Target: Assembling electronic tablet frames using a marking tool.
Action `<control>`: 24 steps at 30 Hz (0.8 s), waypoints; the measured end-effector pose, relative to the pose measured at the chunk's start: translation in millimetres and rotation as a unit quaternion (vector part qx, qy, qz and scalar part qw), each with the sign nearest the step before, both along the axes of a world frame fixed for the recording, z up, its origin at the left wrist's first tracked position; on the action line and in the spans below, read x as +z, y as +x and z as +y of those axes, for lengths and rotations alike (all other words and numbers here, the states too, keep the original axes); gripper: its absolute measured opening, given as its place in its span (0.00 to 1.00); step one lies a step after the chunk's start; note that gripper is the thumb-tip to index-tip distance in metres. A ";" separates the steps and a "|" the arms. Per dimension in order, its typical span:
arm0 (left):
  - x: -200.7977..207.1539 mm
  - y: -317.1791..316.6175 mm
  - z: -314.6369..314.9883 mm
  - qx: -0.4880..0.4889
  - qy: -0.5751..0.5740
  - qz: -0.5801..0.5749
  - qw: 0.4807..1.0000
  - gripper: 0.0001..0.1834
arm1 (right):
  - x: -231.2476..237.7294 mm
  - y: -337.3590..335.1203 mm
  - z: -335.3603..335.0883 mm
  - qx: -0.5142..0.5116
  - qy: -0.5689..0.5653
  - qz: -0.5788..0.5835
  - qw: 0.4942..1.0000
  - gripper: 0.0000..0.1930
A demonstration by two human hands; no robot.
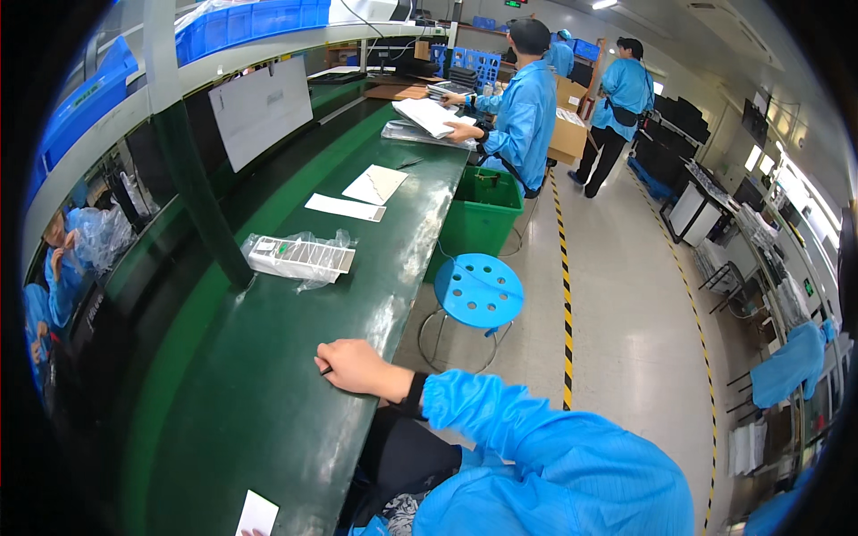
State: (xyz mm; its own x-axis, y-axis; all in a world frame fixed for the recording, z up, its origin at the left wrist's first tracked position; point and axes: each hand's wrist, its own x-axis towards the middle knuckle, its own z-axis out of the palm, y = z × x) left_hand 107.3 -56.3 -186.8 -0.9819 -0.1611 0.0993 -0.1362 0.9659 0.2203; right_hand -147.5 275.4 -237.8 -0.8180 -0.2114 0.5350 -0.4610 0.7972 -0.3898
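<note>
My right hand (353, 366) rests on the green bench top (295, 339) near its edge, fingers curled around a thin black pen-like thing (326, 370). Most of that thing is hidden inside the fist. At the bottom edge of the view lies a small white card (258, 514). Only the fingertips of my left hand (255, 532) show, at the card's lower end, and they seem to hold it. Farther up the bench sits a clear plastic bag with a stack of pale strips (299, 257). Beyond it are a white strip (345, 207) and a cream sheet (374, 185).
A shelf post (201, 196) rises from the bench, below blue bins (250, 27). Beside the bench stand a blue stool (479, 290) and a green bin (483, 214). A co-worker (527, 107) handles white sheets (432, 116); another person (626, 94) stands in the aisle.
</note>
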 end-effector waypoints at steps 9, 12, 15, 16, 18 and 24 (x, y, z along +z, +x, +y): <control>0.5 -3.9 2.9 0.014 -0.011 -0.019 1.000 0.32 | 136.3 -20.7 93.0 0.002 -0.040 0.218 0.975 0.06; 5.2 -2.1 -0.8 0.015 -0.005 -0.030 0.999 0.32 | 156.7 -22.0 83.8 -0.050 -0.055 0.150 0.986 0.07; 0.7 -6.0 1.5 0.013 0.004 -0.024 1.000 0.33 | 153.3 -32.0 75.6 -0.164 -0.234 0.206 0.936 0.08; -0.6 -6.1 -1.6 0.010 0.007 -0.019 1.000 0.32 | 151.2 -23.9 68.8 -0.080 -0.103 0.197 0.972 0.08; -0.1 -8.3 -4.6 0.007 0.007 -0.021 1.000 0.32 | 157.6 -27.7 74.3 -0.013 -0.083 0.224 0.971 0.09; -5.1 -4.4 -12.0 0.016 -0.006 -0.027 0.999 0.33 | 142.3 -34.9 43.2 0.034 -0.035 0.214 0.976 0.07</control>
State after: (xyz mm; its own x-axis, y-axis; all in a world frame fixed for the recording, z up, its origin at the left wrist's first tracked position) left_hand 102.9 -68.3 -191.8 -0.9804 -0.1912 0.0478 -0.1782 0.9634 0.2001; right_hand -182.3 318.6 -95.5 -0.5023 -0.2084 0.8392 -0.6445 0.7372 -0.2027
